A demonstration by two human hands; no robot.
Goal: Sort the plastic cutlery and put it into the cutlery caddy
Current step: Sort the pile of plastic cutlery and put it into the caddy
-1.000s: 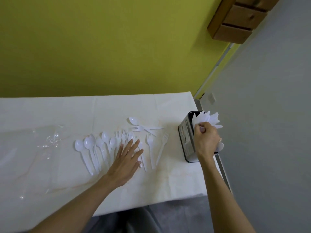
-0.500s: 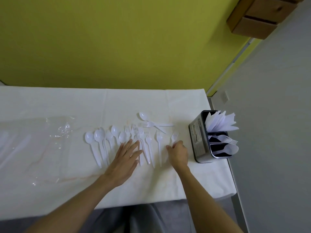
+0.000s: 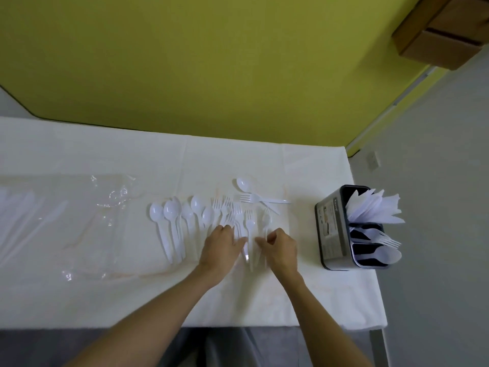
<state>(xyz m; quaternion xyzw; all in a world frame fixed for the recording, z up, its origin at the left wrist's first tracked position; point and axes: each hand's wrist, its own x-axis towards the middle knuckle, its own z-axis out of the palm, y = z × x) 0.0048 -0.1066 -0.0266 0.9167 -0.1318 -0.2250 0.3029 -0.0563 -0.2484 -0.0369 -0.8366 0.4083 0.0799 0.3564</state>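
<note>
Several white plastic spoons [image 3: 169, 213] lie in a row on the white tablecloth, with several forks [image 3: 225, 206] right of them. My left hand [image 3: 221, 249] rests flat on the fork handles, fingers straight. My right hand [image 3: 281, 250] pinches the handle of the rightmost fork [image 3: 266, 218], which looks blurred. One spoon [image 3: 244, 184] and one fork [image 3: 255, 199] lie crossed farther back. The grey cutlery caddy [image 3: 330, 229] stands at the table's right edge; it holds white napkins [image 3: 375, 207], forks [image 3: 385, 240] and a spoon [image 3: 389, 255].
Crumpled clear plastic wrap [image 3: 113, 194] lies left of the spoons, and pale knife-like shapes [image 3: 50, 215] show at the far left. The table [image 3: 330, 300] ends just right of the caddy, with grey floor beyond. Wooden drawers [image 3: 444, 35] hang on the yellow wall, upper right.
My right hand left the caddy, came down to the forks and closed on the rightmost fork's handle. My left hand stayed on the fork handles.
</note>
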